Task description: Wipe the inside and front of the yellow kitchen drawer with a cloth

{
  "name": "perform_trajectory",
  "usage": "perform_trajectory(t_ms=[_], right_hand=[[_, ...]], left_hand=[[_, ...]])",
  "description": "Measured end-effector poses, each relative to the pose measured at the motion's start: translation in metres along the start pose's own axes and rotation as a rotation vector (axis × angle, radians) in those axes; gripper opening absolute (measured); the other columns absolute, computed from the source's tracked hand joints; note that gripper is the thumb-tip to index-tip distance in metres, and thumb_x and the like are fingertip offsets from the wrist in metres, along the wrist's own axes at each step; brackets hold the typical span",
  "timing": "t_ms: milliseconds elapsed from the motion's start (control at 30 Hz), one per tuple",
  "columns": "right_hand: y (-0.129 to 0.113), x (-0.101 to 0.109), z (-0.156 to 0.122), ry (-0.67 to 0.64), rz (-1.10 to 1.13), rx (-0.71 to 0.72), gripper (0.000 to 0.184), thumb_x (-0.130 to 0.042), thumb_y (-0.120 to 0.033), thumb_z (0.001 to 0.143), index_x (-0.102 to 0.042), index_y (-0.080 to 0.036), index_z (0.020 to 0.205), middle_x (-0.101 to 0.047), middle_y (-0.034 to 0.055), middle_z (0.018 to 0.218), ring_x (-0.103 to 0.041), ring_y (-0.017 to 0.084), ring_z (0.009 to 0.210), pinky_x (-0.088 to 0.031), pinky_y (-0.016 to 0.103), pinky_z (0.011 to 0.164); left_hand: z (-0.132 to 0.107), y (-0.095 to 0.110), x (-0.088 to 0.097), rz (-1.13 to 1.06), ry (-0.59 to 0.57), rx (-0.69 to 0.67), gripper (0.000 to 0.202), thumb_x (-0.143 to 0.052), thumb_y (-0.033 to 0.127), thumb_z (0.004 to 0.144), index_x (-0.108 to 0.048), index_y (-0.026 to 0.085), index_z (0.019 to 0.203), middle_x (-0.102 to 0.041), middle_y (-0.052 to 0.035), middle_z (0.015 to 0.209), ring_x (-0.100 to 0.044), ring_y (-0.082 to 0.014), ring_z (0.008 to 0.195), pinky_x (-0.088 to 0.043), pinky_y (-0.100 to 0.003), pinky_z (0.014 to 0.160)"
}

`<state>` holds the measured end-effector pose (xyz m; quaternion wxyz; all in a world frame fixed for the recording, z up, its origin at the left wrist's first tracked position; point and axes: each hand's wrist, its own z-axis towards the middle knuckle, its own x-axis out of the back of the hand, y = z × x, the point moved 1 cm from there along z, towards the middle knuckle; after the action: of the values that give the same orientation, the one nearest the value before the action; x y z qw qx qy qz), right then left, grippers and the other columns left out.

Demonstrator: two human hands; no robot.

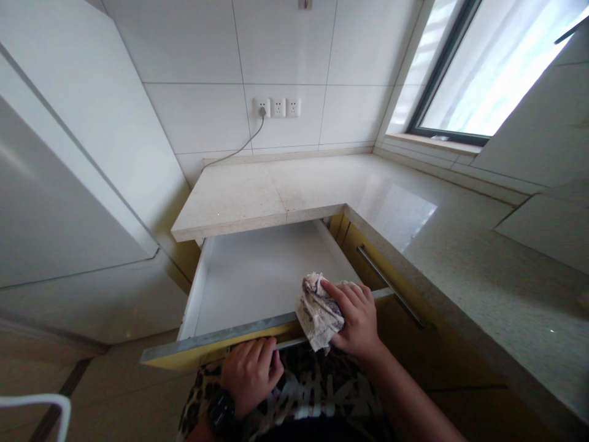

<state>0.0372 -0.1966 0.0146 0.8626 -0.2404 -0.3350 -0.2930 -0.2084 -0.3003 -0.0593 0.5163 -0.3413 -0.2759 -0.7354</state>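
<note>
A drawer [248, 264] with a white inside and a yellow front is pulled out below the counter. My left hand [251, 374], with a dark watch on the wrist, has its fingers curled over the metal drawer handle [292, 344] on the front. My right hand [356, 313] grips a crumpled, stained cloth [319, 316] at the top edge of the drawer front, right of the middle. Part of the cloth hangs down over the front. My right palm and the underside of the cloth are hidden.
A pale stone countertop [294, 184] runs along the wall and turns toward me on the right. Under it is a yellow cabinet with a bar handle [391, 285]. Wall sockets [278, 108] hold a plugged-in cord. A white cabinet [69, 153] stands left; a window [497, 73] is at right.
</note>
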Motion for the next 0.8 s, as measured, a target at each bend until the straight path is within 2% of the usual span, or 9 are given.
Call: perform_trajectory(t_ms=[800], right_hand=[[0.0003, 0.0006, -0.0001, -0.011, -0.007, -0.008, 0.072, -0.058, -0.053, 0.077, -0.048, -0.023, 0.142, -0.065, 0.0087, 0.106, -0.058, 0.029, 0.096, -0.035, 0.045, 0.092]], left_hand=[[0.0003, 0.0002, 0.0015, 0.015, -0.022, -0.006, 0.014, -0.058, 0.022, 0.086, -0.067, 0.023, 0.096, -0.068, -0.0016, 0.077, -0.062, -0.0197, 0.069, -0.044, -0.036, 0.065]])
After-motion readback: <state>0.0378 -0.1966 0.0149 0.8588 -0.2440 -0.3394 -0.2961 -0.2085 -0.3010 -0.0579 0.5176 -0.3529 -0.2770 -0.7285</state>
